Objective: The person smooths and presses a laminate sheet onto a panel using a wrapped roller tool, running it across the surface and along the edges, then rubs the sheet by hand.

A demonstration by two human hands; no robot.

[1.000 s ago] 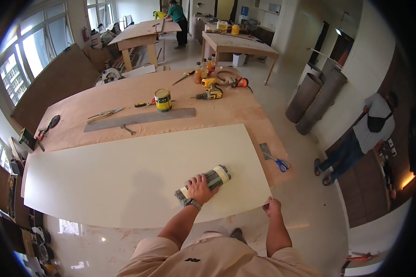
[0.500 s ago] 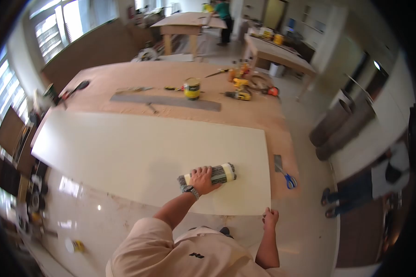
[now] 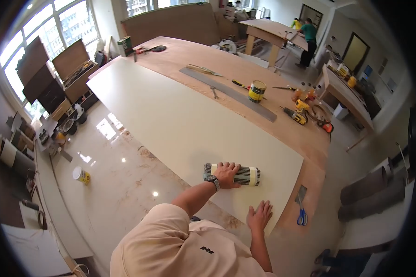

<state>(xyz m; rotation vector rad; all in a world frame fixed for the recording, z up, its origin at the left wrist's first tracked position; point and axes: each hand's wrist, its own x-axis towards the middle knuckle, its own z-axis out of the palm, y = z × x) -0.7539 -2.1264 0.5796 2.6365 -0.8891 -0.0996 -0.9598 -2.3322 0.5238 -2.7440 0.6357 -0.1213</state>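
My left hand (image 3: 227,175), with a watch at the wrist, rests on a striped bundle (image 3: 247,176) wrapped in pale bands, its fingers curled over the top. The bundle lies on a long cream sheet (image 3: 189,120) that covers the near part of the wooden table (image 3: 171,57). Near the sheet's right end, my right hand (image 3: 260,215) lies flat on the surface with fingers spread and nothing in it. Blue-handled scissors (image 3: 302,216) and a grey scraper (image 3: 301,194) are just right of the sheet.
Beyond the sheet are a can (image 3: 257,91), a grey strip (image 3: 231,94), a wrench (image 3: 214,92), a yellow drill (image 3: 296,115) and bottles (image 3: 305,92). A white tub (image 3: 81,175) stands on the floor at left. A person in green (image 3: 308,41) is at a far table.
The view has swung left. My right hand has gone from pinching at the sheet's corner to lying spread on the sheet. My left hand stays on the bundle.
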